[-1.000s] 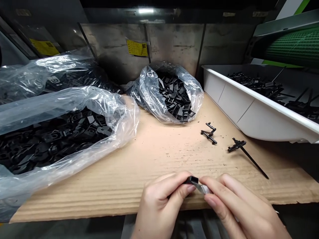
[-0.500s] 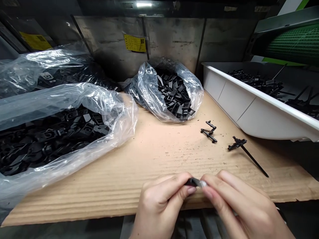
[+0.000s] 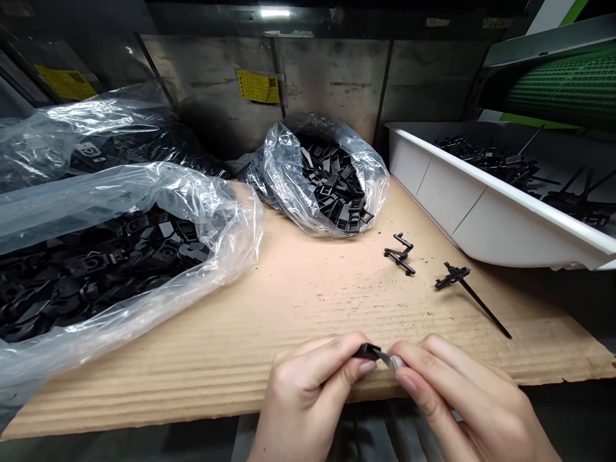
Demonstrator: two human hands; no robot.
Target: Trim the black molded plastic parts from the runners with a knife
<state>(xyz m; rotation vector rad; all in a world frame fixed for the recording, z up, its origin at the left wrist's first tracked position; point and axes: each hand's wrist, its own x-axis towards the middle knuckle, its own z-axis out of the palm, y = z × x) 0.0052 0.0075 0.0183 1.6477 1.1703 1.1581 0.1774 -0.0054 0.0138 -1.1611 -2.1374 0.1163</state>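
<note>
Between thumb and forefinger, my left hand (image 3: 312,391) pinches a small black plastic part (image 3: 368,351) near the cardboard's front edge. My right hand (image 3: 462,391) is closed on a knife blade (image 3: 385,358), its base wrapped in something whitish. The blade's tip touches the black part's right end; the rest of the tool is hidden by the fingers. Farther right on the cardboard lie a bent black plastic runner (image 3: 400,255) and a black sprue with a long stem (image 3: 474,298).
A clear bag of black parts (image 3: 231,250) lies open at left, another bag (image 3: 289,186) at back centre. A white bin (image 3: 433,186) with black sprues stands at right. Dark shavings dot the cardboard sheet (image 3: 298,289). A metal wall (image 3: 332,77) rises behind.
The right fingers have shifted slightly, and more of the blade shows against the black part. The whole view has moved a little; the left hand keeps its pinch.
</note>
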